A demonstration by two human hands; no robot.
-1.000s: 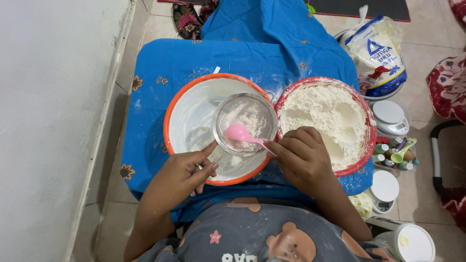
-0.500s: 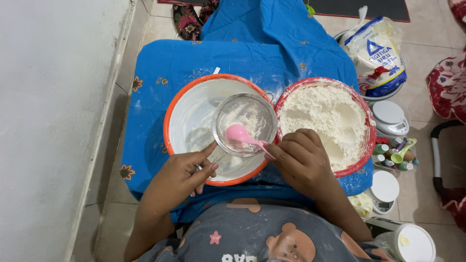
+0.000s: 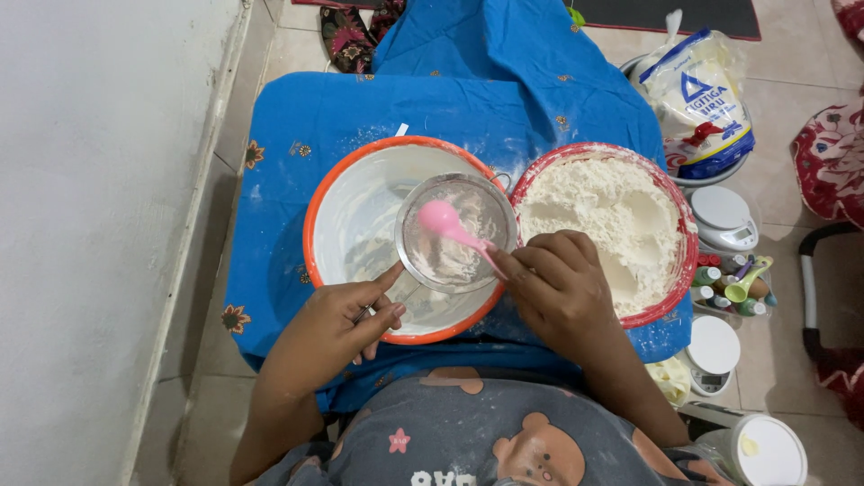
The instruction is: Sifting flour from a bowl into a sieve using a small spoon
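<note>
Left hand (image 3: 337, 319), at lower centre of the frame, grips the handle of a round sieve (image 3: 456, 232) held over the orange-rimmed bowl (image 3: 346, 225); right hand (image 3: 558, 288) holds a pink spoon (image 3: 450, 225) inside the sieve, beside the red flour bowl (image 3: 670, 202).

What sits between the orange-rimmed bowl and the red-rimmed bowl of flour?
In the head view, only a narrow strip of blue cloth separates the orange-rimmed bowl from the red-rimmed bowl; the sieve overhangs that gap.

left hand (image 3: 346, 319): holds sieve (image 3: 456, 232) over orange-rimmed bowl (image 3: 346, 193) | right hand (image 3: 553, 283): pink spoon (image 3: 447, 223) in sieve
</note>
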